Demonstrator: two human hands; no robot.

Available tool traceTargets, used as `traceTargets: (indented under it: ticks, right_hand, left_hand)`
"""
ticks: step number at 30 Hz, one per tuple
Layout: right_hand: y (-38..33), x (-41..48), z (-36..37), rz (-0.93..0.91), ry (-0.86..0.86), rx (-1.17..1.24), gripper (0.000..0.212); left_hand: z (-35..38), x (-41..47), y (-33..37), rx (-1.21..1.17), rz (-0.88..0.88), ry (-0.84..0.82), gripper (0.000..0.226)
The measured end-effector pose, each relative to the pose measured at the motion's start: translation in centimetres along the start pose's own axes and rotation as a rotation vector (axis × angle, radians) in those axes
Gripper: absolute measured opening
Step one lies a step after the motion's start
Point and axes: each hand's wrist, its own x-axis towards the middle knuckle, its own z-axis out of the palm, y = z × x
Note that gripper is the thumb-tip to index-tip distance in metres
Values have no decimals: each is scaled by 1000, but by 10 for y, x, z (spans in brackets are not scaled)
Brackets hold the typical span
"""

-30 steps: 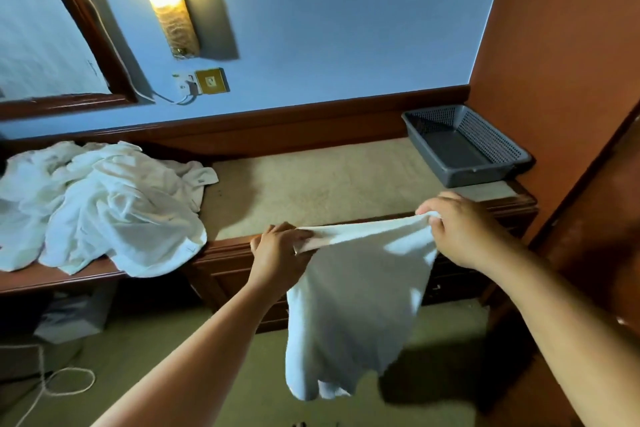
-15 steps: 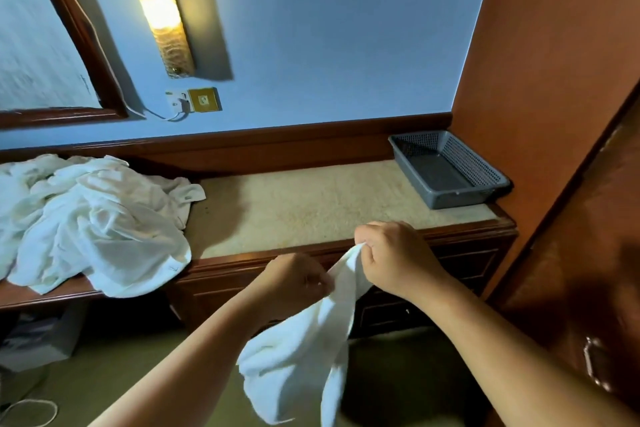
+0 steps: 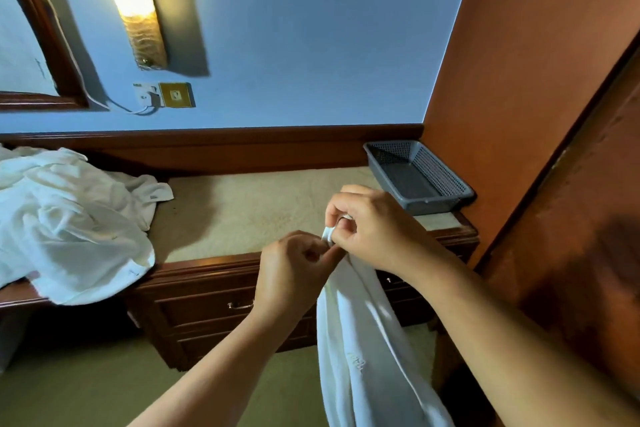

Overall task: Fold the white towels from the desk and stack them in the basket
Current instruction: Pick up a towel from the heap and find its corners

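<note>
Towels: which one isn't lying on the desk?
The towel hanging before the desk, its top pinched by the left hand and right hand; the others lie crumpled in a pile on the desk's left.

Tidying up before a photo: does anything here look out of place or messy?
The towel pile lies crumpled at the left end of the desk, one edge drooping over the front. The held towel hangs bunched from the left hand and right hand. The basket sits straight; nothing looks spilled or damaged.

Bottom edge cuts off towel (image 3: pixel 363 340) lower end; top corners hidden inside right hand (image 3: pixel 370 222) and left hand (image 3: pixel 294 270); stitched mark too small to read. Pile (image 3: pixel 69 218) cut off left; count unclear.
</note>
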Motion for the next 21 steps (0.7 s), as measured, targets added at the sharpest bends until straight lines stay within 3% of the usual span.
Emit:
traceTargets:
  ticks: [7, 11, 13, 16, 21]
  right_hand:
    - [15, 8, -41, -23, 97, -123, 17]
    - [16, 14, -62, -94, 132, -185, 17]
    - [15, 17, -67, -119, 145, -196, 18]
    - [18, 19, -69, -132, 208, -181, 18]
    - [35, 21, -75, -133, 364, -195, 18]
  left_hand:
    - [10, 13, 31, -92, 57, 60, 22]
    - [6, 26, 43, -86, 198, -54, 13]
    - [10, 30, 43, -19, 282, -117, 9]
    - [13, 39, 32, 121, 355, -192, 29]
    - [6, 53, -6, 328, 233, -324, 27]
